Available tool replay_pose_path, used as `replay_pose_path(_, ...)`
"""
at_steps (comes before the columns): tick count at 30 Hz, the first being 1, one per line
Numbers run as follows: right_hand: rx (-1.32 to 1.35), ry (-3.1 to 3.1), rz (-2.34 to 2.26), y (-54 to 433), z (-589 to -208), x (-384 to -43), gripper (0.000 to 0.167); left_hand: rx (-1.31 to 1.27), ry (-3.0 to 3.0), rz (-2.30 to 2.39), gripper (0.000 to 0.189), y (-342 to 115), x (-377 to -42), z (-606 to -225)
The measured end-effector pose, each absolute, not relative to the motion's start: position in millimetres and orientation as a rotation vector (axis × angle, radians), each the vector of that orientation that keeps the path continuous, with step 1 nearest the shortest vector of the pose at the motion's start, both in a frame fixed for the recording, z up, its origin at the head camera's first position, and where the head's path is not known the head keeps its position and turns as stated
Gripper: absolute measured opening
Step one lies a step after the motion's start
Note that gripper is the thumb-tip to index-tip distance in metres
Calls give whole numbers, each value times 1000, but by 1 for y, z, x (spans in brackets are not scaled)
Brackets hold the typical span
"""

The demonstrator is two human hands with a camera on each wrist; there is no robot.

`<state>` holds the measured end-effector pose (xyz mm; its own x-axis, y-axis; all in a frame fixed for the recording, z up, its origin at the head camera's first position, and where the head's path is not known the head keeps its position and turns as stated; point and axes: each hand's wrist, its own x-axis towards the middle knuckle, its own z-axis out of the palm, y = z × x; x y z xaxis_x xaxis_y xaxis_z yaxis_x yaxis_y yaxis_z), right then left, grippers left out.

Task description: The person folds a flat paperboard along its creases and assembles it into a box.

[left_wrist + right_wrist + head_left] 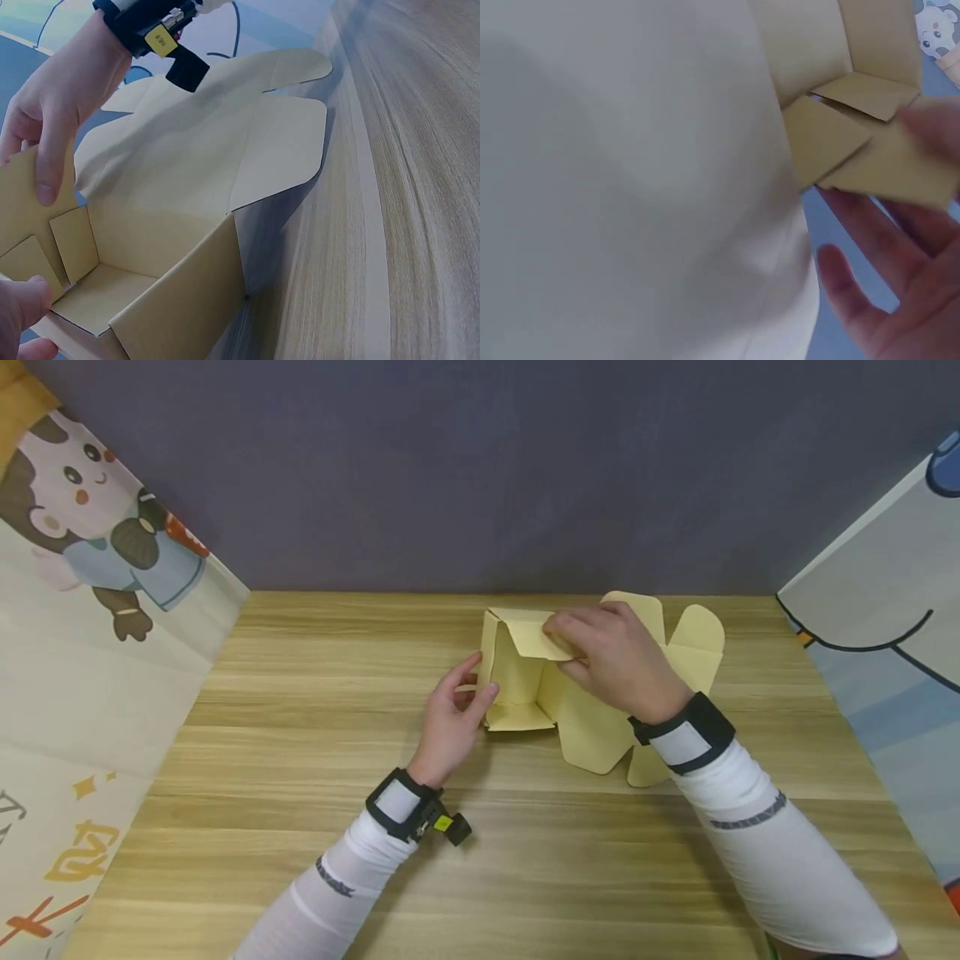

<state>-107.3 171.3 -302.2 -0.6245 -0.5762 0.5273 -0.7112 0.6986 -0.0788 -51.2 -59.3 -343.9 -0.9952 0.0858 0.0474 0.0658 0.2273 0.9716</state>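
A pale yellow cardboard box (517,717), partly folded, lies on the table with its open side facing forward. My left hand (448,718) holds its left end between thumb and fingers. In the left wrist view, that thumb (31,300) lies at the rim near a small folded tab (75,244). My right hand (618,652) pinches the upper end flap (527,635), thumb on one face and fingers on the other. The wide lid panel (600,727) spreads out rightward with rounded tabs (699,625), partly hidden behind the right hand.
The wooden table (315,743) reaches back to a dark grey wall (420,477). Cartoon-printed panels (112,552) stand along both sides. Each wrist wears a black strap (693,732) over a white sleeve.
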Motion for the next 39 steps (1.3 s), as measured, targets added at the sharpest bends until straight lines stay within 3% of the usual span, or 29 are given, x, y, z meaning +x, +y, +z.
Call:
replay_pose_path(5, 1009, -2562, 389, 175, -294, -107, 54, 145, 2440, 1935, 52, -60, -59, -358)
replay_pose_path(10, 1012, -2584, 373, 174, -288, -112, 35, 139, 2454, 1954, 52, -61, -67, -378)
replay_pose_path(18, 887, -2622, 236, 164, -295, -122, 49, 178, 2491, 1946, 49, -59, -65, -381)
replay_pose_path(39, 764, -2392, -7, 145, -325, -144, 18, 155, 2491, 1902, 52, -51, -57, -379)
